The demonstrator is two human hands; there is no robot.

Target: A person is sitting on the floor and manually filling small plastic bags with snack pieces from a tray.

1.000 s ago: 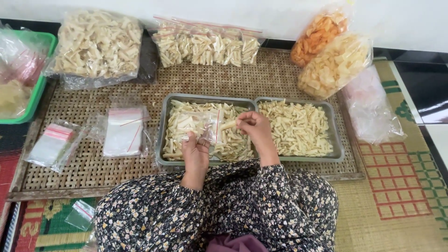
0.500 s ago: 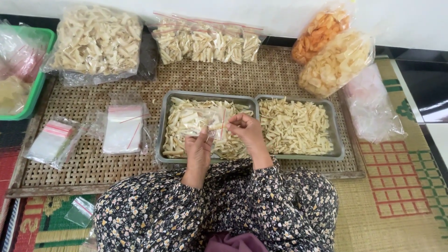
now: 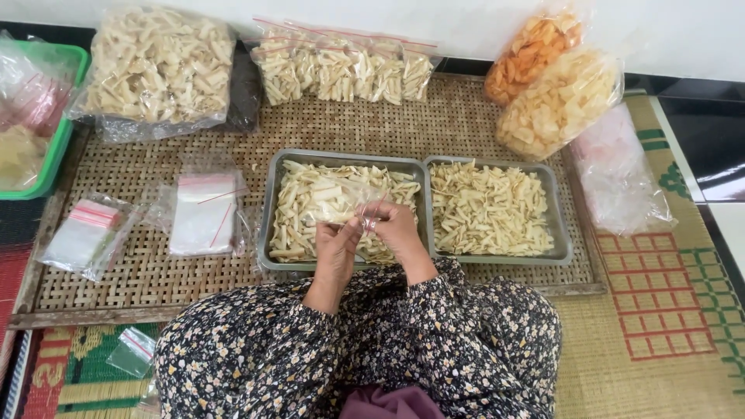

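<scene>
Small clear zip bag (image 3: 347, 203), partly filled with pale snack sticks, sits between your two hands just above the left steel tray (image 3: 273, 203). Your left hand (image 3: 338, 247) pinches the bag's mouth edge from below, thumb up against it. Your right hand (image 3: 396, 226) meets it at the same spot, fingertips closed on the red-striped top edge; the two hands touch there. Whether the seal is pressed shut, you cannot tell from this angle.

Left steel tray holds a loose heap of the same pale sticks under the bag. Right steel tray (image 3: 560, 233) lies just beside it, edges touching, also full of sticks.

Both trays rest on a woven bamboo mat tray (image 3: 155, 271). To your left on it: a stack of empty zip bags (image 3: 205, 214), and a second, smaller packet of empties (image 3: 87, 234) nearer the edge.

Far side of the weave: a large bag of sticks (image 3: 159, 68) at left, a row of small filled bags (image 3: 341, 71) in the middle. At right, an orange chip bag (image 3: 535, 53) and a pale chip bag (image 3: 559, 105) lean together.

Green basket (image 3: 68, 116) at the far left edge. Your floral sleeves and lap (image 3: 357, 349) fill the near foreground.
</scene>
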